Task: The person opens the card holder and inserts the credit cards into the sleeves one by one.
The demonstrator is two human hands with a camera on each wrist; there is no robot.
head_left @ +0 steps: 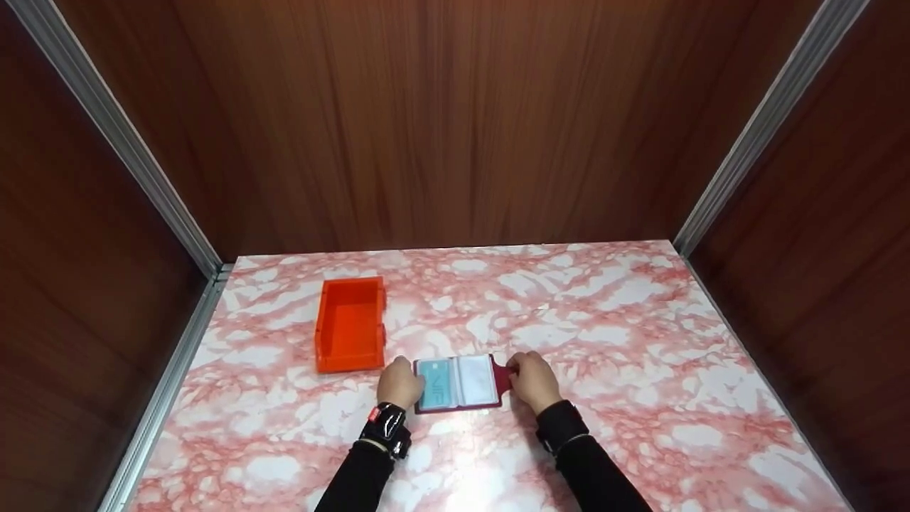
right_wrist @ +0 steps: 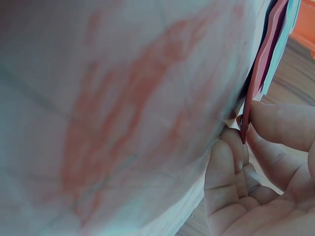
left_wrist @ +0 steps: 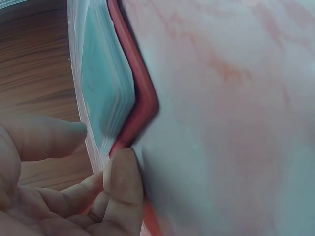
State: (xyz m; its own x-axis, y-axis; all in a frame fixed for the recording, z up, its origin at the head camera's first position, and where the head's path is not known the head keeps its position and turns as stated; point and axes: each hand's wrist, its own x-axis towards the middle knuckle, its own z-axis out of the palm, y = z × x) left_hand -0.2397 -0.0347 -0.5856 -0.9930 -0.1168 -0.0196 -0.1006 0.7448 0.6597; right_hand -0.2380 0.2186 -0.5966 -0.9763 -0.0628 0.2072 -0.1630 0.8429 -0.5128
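A dark red card holder (head_left: 461, 409) lies spread open on the table, its snap-strap tab (head_left: 503, 380) pointing right. A teal card (head_left: 436, 384) fills the left clear sleeve; the right sleeve (head_left: 476, 380) looks whitish. My left hand (head_left: 399, 384) holds the holder's left edge, thumb (left_wrist: 54, 137) on the sleeve side and a fingertip (left_wrist: 125, 172) at the cover's rim. Several stacked sleeves (left_wrist: 115, 93) show edge-on in the left wrist view. My right hand (head_left: 534, 382) pinches the tab's end (right_wrist: 249, 105) between thumb and curled fingers.
An orange open-topped bin (head_left: 348, 366) stands left of the holder, beyond my left hand. The table (head_left: 604, 320) has a red-and-white marbled surface. Brown wood-grain panels (head_left: 441, 128) rise behind and at both sides, with metal rails (head_left: 142, 149) at the corners.
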